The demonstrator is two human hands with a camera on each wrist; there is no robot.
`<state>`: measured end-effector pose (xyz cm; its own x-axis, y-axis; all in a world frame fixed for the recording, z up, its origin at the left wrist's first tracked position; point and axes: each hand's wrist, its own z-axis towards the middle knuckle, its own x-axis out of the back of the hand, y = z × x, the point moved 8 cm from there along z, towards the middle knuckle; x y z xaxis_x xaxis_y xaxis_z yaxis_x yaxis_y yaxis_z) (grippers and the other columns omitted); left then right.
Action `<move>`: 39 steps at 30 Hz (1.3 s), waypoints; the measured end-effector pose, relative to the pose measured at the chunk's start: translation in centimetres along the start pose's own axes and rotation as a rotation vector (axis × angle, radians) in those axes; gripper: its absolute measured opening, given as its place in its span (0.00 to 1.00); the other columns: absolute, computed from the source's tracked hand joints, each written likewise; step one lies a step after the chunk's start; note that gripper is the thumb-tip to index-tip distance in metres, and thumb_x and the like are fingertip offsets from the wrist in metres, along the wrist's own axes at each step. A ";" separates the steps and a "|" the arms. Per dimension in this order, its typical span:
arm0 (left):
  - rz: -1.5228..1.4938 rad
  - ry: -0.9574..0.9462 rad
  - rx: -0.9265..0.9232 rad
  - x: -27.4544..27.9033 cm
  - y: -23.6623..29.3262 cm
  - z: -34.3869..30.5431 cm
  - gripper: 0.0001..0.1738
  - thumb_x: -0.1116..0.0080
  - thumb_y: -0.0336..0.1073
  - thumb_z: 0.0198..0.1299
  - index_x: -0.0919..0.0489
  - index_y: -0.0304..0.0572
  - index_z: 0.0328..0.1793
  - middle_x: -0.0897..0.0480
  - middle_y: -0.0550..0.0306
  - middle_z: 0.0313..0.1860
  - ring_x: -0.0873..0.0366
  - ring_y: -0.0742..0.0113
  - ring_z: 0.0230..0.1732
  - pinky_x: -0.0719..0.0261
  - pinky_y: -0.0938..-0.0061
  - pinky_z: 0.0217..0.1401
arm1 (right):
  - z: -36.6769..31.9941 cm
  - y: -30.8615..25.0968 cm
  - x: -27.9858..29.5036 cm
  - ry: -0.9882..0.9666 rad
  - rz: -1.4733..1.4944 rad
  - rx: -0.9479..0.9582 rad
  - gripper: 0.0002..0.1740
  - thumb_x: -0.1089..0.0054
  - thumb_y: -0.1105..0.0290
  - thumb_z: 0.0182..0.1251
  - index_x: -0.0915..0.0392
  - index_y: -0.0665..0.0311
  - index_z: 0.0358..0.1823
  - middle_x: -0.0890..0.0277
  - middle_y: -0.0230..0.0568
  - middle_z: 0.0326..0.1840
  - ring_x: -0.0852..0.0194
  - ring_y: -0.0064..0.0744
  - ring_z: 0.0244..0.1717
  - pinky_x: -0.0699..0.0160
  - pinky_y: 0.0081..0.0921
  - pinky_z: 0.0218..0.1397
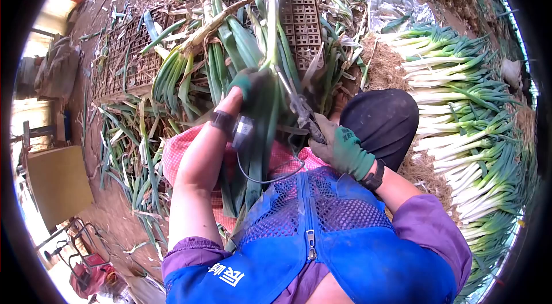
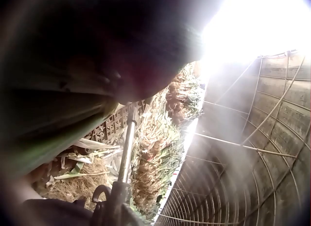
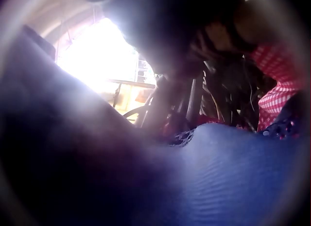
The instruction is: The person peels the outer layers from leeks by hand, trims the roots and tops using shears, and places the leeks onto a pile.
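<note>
My left hand point(image 1: 251, 83), in a glove, grips a long green onion point(image 1: 272, 25) by its stalk above my lap. Its pale end points away from me, and its dark leaves trail back toward my vest. In my gloved right hand point(image 1: 347, 150) is an air blow gun point(image 1: 303, 109), its metal nozzle slanting to the stalk near my left fingers. The left wrist view shows the blow gun's tube point(image 2: 129, 145) and hook from close by. Mostly dark blur fills the right wrist view, with blue vest cloth point(image 3: 233, 172) below.
Cleaned green onions point(image 1: 448, 102) lie in a long row at the right. Untrimmed ones with brown leaves point(image 1: 172, 82) lie across brown plastic crates point(image 1: 302, 25) ahead. Leaf scraps point(image 1: 135, 160) litter the ground at left. A thin cable point(image 1: 270, 182) loops below my left wrist.
</note>
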<state>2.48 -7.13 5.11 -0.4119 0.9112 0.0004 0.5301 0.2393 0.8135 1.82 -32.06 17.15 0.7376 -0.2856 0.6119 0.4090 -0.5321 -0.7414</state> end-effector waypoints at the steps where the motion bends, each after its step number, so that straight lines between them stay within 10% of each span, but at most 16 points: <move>1: 0.004 -0.002 0.001 0.1 -0.1 0.1 0.25 0.39 0.46 0.62 0.20 0.27 0.52 0.15 0.53 0.38 0.17 0.68 0.36 0.20 0.76 0.38 | 0.0 -0.1 0.0 -0.024 -0.018 -0.032 0.29 0.40 0.62 0.61 0.36 0.66 0.62 0.24 0.63 0.43 0.25 0.63 0.46 0.27 0.47 0.46; 16: 0.085 0.052 0.030 0.8 -3.3 2.8 0.23 0.38 0.48 0.64 0.19 0.35 0.54 0.15 0.59 0.38 0.20 0.74 0.35 0.21 0.77 0.38 | 1.5 -0.5 0.4 -0.031 0.027 -0.084 0.23 0.39 0.62 0.60 0.31 0.66 0.53 0.22 0.60 0.34 0.22 0.59 0.38 0.26 0.45 0.42; 22: -0.466 -0.576 -0.326 -0.8 -13.1 12.6 0.14 0.45 0.35 0.69 0.22 0.34 0.56 0.15 0.57 0.39 0.17 0.68 0.36 0.16 0.71 0.40 | 10.9 2.8 2.5 0.088 -0.038 -0.101 0.24 0.41 0.57 0.58 0.28 0.69 0.48 0.20 0.61 0.39 0.20 0.58 0.41 0.23 0.44 0.46; 24: 0.000 -0.420 -0.603 -0.4 -12.3 11.4 0.15 0.43 0.36 0.68 0.21 0.34 0.55 0.15 0.57 0.39 0.17 0.69 0.37 0.16 0.71 0.40 | 13.4 3.4 3.7 0.121 -0.054 -0.137 0.25 0.42 0.56 0.58 0.28 0.70 0.48 0.20 0.61 0.39 0.20 0.58 0.42 0.23 0.44 0.47; 31: 0.127 -0.287 -0.425 -1.3 -4.2 3.7 0.23 0.45 0.51 0.69 0.18 0.36 0.50 0.15 0.59 0.39 0.17 0.69 0.36 0.17 0.74 0.41 | 10.3 3.6 3.1 0.034 0.126 -0.142 0.24 0.42 0.55 0.60 0.28 0.65 0.50 0.24 0.51 0.32 0.24 0.45 0.34 0.25 0.39 0.40; 34: -0.080 -0.196 0.058 -0.6 -3.6 2.2 0.27 0.47 0.56 0.69 0.18 0.36 0.51 0.14 0.58 0.38 0.17 0.72 0.34 0.17 0.76 0.40 | 4.6 4.8 -0.5 -0.193 0.233 -0.180 0.24 0.39 0.55 0.60 0.28 0.63 0.51 0.26 0.47 0.31 0.25 0.40 0.33 0.26 0.37 0.39; 39: 0.113 -0.323 -0.123 -4.1 0.5 -1.8 0.26 0.50 0.53 0.71 0.22 0.35 0.56 0.14 0.51 0.41 0.16 0.64 0.39 0.18 0.74 0.46 | 0.7 6.3 0.8 -0.058 0.307 -0.330 0.23 0.39 0.60 0.61 0.30 0.64 0.54 0.28 0.42 0.26 0.26 0.35 0.30 0.26 0.33 0.37</move>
<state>3.09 -11.33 6.58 -0.0902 0.9932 -0.0733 0.4579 0.1067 0.8826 5.38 -35.09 12.79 0.8304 -0.4299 0.3543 -0.0194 -0.6580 -0.7528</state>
